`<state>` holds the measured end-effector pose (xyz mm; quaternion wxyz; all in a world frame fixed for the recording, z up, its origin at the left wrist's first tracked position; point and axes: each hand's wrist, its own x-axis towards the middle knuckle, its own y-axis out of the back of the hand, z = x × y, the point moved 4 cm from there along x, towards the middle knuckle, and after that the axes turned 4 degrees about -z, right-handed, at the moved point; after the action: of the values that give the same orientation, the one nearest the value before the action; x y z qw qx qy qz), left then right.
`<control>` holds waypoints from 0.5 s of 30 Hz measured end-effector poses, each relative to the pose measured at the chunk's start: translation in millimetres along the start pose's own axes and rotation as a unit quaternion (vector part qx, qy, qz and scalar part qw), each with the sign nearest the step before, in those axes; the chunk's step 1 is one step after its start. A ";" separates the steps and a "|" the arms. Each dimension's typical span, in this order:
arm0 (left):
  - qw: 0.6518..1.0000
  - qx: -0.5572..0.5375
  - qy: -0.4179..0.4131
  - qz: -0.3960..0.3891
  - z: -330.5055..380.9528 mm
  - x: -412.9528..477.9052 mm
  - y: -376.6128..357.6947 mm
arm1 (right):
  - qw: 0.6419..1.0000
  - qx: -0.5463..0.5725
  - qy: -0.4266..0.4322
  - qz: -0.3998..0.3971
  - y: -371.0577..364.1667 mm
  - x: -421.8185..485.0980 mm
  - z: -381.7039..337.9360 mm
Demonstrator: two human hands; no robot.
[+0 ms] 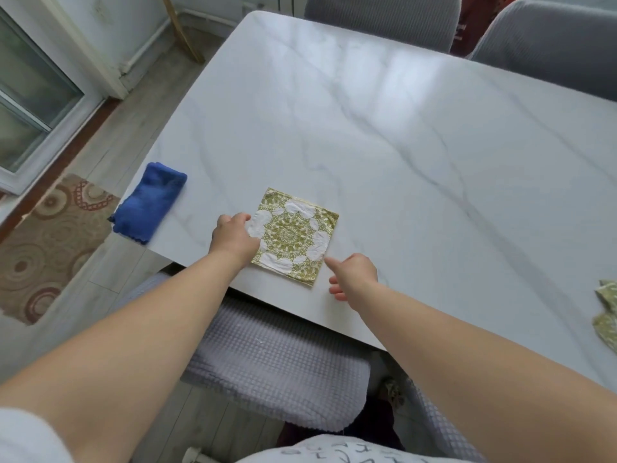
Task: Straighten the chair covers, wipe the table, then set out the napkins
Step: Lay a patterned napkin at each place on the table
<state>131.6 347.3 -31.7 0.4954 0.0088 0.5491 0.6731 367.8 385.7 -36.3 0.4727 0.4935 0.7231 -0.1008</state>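
A square napkin (pixel 293 236) with a green and white medallion print lies flat near the front edge of the white marble table (pixel 384 135). My left hand (pixel 233 236) rests on the napkin's left corner, fingers pressed down on it. My right hand (pixel 352 274) hovers just right of the napkin's lower corner, index finger pointing at the edge, holding nothing. More green patterned napkins (pixel 607 312) lie at the table's right edge, partly cut off. A folded blue cloth (pixel 148 203) sits on the table's left corner.
A chair with a grey waffle cover (pixel 277 359) is tucked under the table below my arms. Two more grey covered chairs (pixel 384 15) (pixel 551 45) stand at the far side. A patterned rug (pixel 43 242) lies on the wood floor at left.
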 end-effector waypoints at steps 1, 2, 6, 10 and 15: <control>1.000 0.002 -0.016 -0.004 10.6 -3.9 -0.3 | 1.000 0.006 0.001 0.007 12.3 -2.1 0.8; 0.999 0.003 -0.031 -0.011 19.7 -7.2 -1.7 | 1.000 0.013 0.001 0.013 23.6 -4.0 1.2; 0.994 0.005 -0.099 -0.039 73.4 -25.9 -15.1 | 0.997 0.063 0.006 0.033 79.2 -16.1 9.8; 0.985 0.017 -0.156 -0.067 130.6 -45.6 -39.2 | 0.991 0.115 0.000 0.061 138.4 -30.0 31.1; 0.969 0.038 -0.218 -0.109 213.0 -77.2 -88.3 | 0.980 0.173 -0.019 0.097 225.3 -46.6 78.9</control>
<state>347.4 442.4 27.9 0.6727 0.1148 0.4505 0.5757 599.2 419.5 30.4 0.4016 0.6337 0.6341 -0.1873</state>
